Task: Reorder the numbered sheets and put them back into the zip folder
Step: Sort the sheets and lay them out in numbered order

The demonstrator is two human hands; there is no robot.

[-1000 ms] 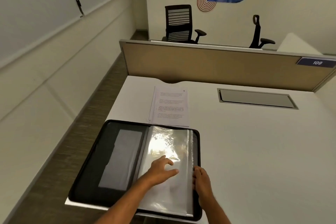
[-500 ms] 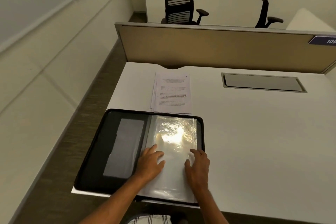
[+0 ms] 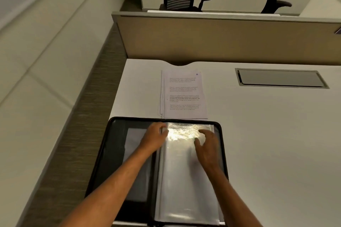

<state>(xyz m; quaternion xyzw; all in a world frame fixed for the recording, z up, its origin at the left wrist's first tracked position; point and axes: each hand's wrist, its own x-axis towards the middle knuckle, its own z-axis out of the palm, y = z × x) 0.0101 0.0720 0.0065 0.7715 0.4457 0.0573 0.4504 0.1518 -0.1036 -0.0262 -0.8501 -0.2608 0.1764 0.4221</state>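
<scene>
While both hands [image 3: 182, 142] rest on the zip folder [image 3: 118, 153], sheets [image 3: 184, 96] lie just beyond.

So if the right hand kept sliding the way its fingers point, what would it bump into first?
Probably the black zip folder's far rim, once the right hand leaves the shiny clear plastic sleeve. Just beyond lies the stack of white printed sheets.
</scene>
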